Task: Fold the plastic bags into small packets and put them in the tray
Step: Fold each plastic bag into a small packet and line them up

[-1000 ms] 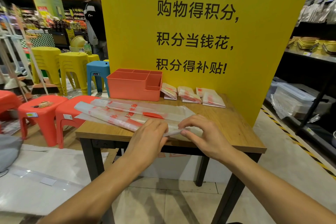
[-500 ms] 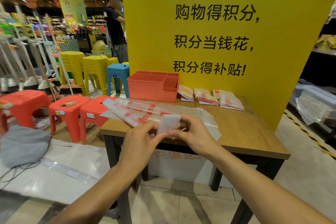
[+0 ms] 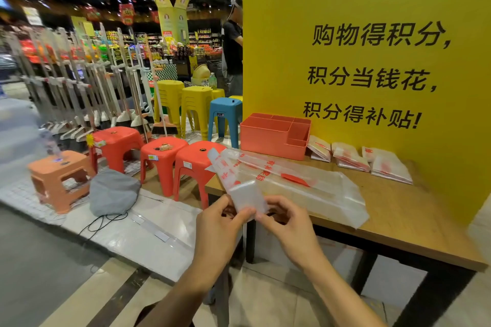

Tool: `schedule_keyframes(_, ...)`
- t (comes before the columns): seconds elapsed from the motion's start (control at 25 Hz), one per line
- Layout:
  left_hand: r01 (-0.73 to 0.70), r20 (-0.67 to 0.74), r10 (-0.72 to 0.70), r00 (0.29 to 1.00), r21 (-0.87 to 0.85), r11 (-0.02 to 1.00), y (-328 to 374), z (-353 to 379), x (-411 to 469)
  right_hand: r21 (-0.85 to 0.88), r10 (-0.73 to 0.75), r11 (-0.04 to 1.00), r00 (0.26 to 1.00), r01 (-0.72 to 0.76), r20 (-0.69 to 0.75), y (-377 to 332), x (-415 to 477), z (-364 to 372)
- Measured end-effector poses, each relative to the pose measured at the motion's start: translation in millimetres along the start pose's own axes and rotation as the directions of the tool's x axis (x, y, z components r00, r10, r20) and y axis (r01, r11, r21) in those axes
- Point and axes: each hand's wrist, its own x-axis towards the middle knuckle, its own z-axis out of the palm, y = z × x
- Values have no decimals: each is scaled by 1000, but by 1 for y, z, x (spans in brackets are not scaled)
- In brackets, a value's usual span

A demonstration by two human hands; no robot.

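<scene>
A clear plastic bag with red print, partly folded into a strip (image 3: 245, 194), is lifted off the wooden table (image 3: 398, 210) at its front left corner. My left hand (image 3: 220, 223) pinches its near folded end from the left and my right hand (image 3: 288, 223) pinches it from the right. More flat clear bags (image 3: 305, 183) lie spread on the table behind it. The orange divided tray (image 3: 273, 138) stands at the table's back left. Three folded packets (image 3: 353, 159) lie to the tray's right, along the yellow board.
A yellow sign board (image 3: 372, 34) walls the table's back and right. Red stools (image 3: 162, 156) and an orange stool (image 3: 57, 175) stand left of the table, with a grey bag (image 3: 114, 191) on the floor. A person (image 3: 233, 45) stands behind the board.
Both hands have lifted the folded end of the bag off the table and toward me. The camera has turned left and moved closer.
</scene>
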Motion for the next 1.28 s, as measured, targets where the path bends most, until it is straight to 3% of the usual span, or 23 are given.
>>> schedule_keyframes(0.08, 58, 77, -50, 996, -100, 993, 12, -3, -10, -8, 21, 1000, 999, -22, -35, -5, -9, 3)
schedule_keyframes(0.2, 139, 146, -123, 982, -108, 984, 26, -3, -24, 62, 116, 992, 986, -110, -116, -18, -27, 0)
schedule_keyframes(0.44, 97, -2, -98, 995, -68, 993, 29, 6, -42, 184, 199, 969, 962, -165, -187, -33, -47, 9)
schedule_keyframes(0.6, 88, -8, -88, 996, -56, 995, 30, 5, -34, 225, 296, 944, 921, -241, -254, -40, -49, 12)
schedule_keyframes(0.76, 246, 16, -246, 969, -95, 964, 23, 6, -31, 262, 393, 905, 894, -335, -215, -50, -46, 12)
schedule_keyframes(0.96, 339, 84, -329, 941, -268, 902, 21, 12, -35, 189, 460, 885, 863, -426, -209, -48, -39, 14)
schedule_keyframes(1.28, 265, 62, -258, 964, -247, 932, 6, 8, -36, 153, 399, 914, 903, -377, -158, -46, -37, 14)
